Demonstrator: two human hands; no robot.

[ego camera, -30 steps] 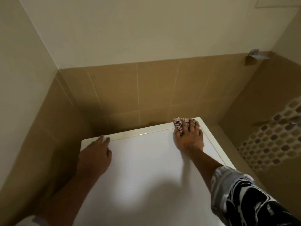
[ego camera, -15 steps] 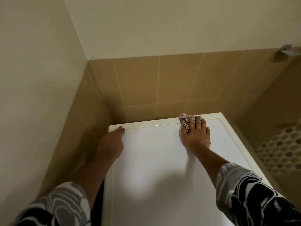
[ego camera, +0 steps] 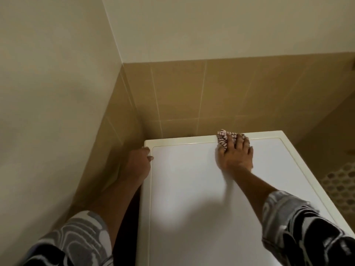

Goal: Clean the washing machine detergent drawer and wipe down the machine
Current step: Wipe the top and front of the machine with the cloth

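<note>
Leftward along the back rim goes the right hand [ego camera: 236,158] with the cloth [ego camera: 223,140], now nearer the middle of that rim than half a second ago, while the left hand [ego camera: 139,162] has slipped off the back-left corner and down onto the left edge. The washing machine [ego camera: 192,189] shows only its white top, pushed into a corner of tan wall tiles [ego camera: 192,93], with a dark gap down its left side. The striped pink, white and dark cloth lies bunched on the raised back rim, right of centre, and the right hand presses it flat there; its grip is apart, fingers straight and spread, the cloth poking out past the fingertips. The left hand rests against the left rim just short of the back corner, thumb lying on top of the rim; whether its grip is closed round the edge I cannot tell. Both forearms come out of black, grey and white patterned sleeves [ego camera: 307,227]. Small mosaic tiles [ego camera: 342,181] show at far right.
</note>
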